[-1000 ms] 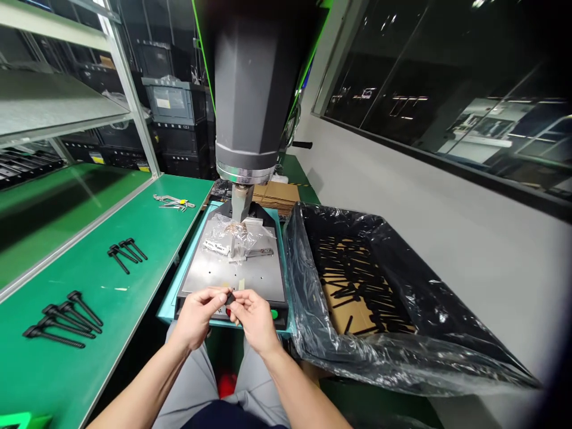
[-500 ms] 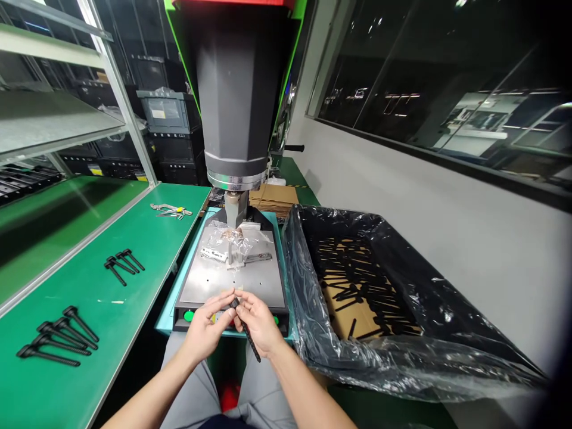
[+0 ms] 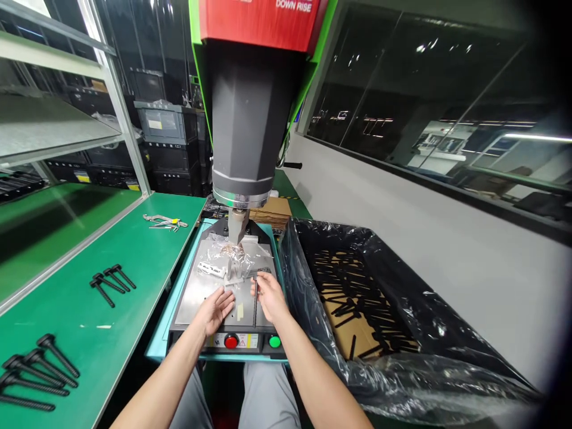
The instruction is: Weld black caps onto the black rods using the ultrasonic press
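Observation:
My right hand pinches a long black bolt-like part near its upper end; its ribbed shaft hangs down over the front of the metal base plate. Palm turned up and fingers loosely spread, my left hand is over the same plate and holds nothing. Just beyond both hands, a small metal fixture stands under the grey horn of the press. Clear plastic film is crumpled around this fixture.
Several like black parts lie in groups on the green table at left, near some metal tools. On the right stands a plastic-lined bin with many more. A red button and green button line the press front.
Both hands have moved forward from the front edge to above the plate and drawn apart. My left hand has come off the black part; my right hand still has it. The view has tilted up.

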The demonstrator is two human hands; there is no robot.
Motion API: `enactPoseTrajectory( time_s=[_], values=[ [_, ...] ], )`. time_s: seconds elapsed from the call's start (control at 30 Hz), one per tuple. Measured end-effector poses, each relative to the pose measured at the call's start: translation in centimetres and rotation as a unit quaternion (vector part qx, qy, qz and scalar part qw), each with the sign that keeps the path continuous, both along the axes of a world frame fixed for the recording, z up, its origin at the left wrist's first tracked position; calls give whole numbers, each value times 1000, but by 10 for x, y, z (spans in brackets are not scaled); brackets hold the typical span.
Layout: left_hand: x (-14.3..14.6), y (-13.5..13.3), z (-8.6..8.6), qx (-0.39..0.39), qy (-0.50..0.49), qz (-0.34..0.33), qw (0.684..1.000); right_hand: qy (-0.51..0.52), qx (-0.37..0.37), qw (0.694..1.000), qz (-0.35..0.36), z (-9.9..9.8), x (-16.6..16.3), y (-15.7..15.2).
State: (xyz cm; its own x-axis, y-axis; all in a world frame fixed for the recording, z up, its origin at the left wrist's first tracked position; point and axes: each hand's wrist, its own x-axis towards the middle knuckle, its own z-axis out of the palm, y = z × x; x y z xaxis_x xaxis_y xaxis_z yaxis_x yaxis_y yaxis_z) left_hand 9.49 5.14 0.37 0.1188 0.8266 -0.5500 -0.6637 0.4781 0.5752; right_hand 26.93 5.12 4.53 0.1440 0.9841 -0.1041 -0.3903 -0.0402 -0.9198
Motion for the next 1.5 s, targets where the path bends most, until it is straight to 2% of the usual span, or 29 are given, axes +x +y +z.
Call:
enactPoseTrajectory(
  time_s=[0.1, 0.27, 0.43, 0.53, 0.63, 0.7, 0.8, 1.07, 1.23, 1.5],
  values=[
    [2, 8, 3, -3, -25, -5, 1000, -44, 21, 999, 14, 1, -6, 12],
    [-11, -3, 7, 37, -26, -1, 999, -115, 84, 989, 51, 4, -17, 30],
    [-20, -9, 21, 101, 37, -5, 994, -197, 130, 972, 8, 7, -25, 43],
    [-22, -2, 35, 121, 86, -13, 989, -234, 150, 960, -15, 11, -29, 48],
    [-27, 5, 51, 143, 123, -18, 982, -300, 177, 936, -57, 18, -31, 52],
    [-30, 9, 60, 158, 134, -16, 978, -340, 182, 919, -79, 22, -33, 57],
    [-33, 14, 67, 170, 143, -9, 975, -361, 169, 913, -87, 26, -36, 69],
    [-29, 22, 59, 163, 141, -18, 976, -349, 156, 922, -58, 27, -40, 108],
    [-29, 24, 55, 161, 142, -21, 977, -301, 186, 935, 3, 28, -33, 107],
    [-28, 24, 52, 160, 145, -27, 976, -186, 142, 972, -7, 24, -41, 103]
  ],
)
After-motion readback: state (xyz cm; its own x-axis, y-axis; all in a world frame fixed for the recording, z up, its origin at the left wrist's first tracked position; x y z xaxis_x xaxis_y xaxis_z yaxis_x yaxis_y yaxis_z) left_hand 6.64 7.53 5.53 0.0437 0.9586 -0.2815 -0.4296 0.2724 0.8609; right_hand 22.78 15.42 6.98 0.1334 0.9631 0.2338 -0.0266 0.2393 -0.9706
